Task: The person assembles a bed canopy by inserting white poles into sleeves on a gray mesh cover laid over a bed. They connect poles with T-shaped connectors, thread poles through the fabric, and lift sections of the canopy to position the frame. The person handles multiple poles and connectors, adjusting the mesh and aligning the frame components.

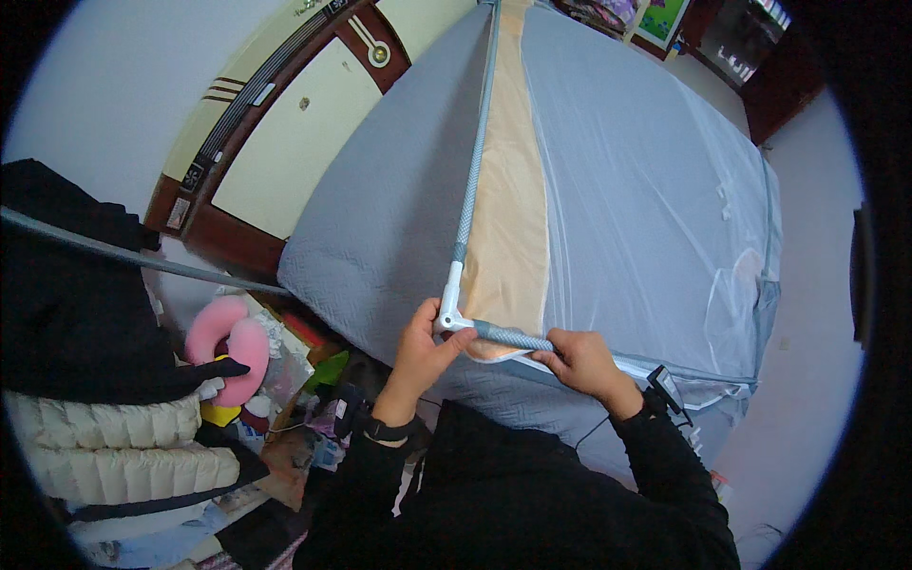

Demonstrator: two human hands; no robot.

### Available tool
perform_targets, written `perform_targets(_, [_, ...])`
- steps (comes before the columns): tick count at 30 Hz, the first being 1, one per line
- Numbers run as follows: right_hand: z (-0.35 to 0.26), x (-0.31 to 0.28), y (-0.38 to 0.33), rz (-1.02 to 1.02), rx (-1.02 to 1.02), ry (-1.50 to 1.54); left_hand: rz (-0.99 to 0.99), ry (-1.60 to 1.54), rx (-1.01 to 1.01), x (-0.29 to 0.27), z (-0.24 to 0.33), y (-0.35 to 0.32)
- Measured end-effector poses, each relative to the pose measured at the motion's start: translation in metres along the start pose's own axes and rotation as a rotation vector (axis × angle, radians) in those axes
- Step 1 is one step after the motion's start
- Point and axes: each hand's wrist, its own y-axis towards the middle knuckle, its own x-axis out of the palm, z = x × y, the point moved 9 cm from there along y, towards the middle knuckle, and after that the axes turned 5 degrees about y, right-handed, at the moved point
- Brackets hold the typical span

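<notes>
My left hand [415, 359] is closed around a white plastic corner connector [450, 296], with the thumb resting near its elbow. From that connector one grey patterned pole [474, 180] runs away across the bed, and a second, shorter-looking pole [511, 336] leads right. My right hand [587, 365] grips this second pole, fingers wrapped round it beside a white edging. A peach fabric band [511, 209] lies along the far-running pole. Attached beside it, sheer white mesh netting [636, 218] spreads over the right part of the bed.
The bed [389, 180] has a grey-blue quilted cover and a cream and brown headboard [304, 133]. Another grey pole [123, 253] slants in from the left. A pink U-shaped pillow [245, 359], a cream puffer garment [123, 461], dark clothing [76, 294] and clutter lie at left.
</notes>
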Motion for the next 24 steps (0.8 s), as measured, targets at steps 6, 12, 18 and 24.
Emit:
perform_targets(6, [-0.020,-0.007,-0.027,0.010,-0.089,0.043,0.001,0.007,0.003,0.006,0.024,-0.025])
perform_targets(12, [-0.031,-0.005,-0.047,-0.073,-0.133,0.020,0.003,0.242,-0.058,0.008,0.036,-0.048])
perform_targets(18, [-0.044,-0.015,-0.059,-0.162,-0.195,0.146,0.055,0.316,-0.135,0.010,0.032,-0.084])
perform_targets(24, [-0.037,0.008,0.011,0.029,-0.003,0.644,0.020,0.364,-0.189,0.029,0.024,-0.117])
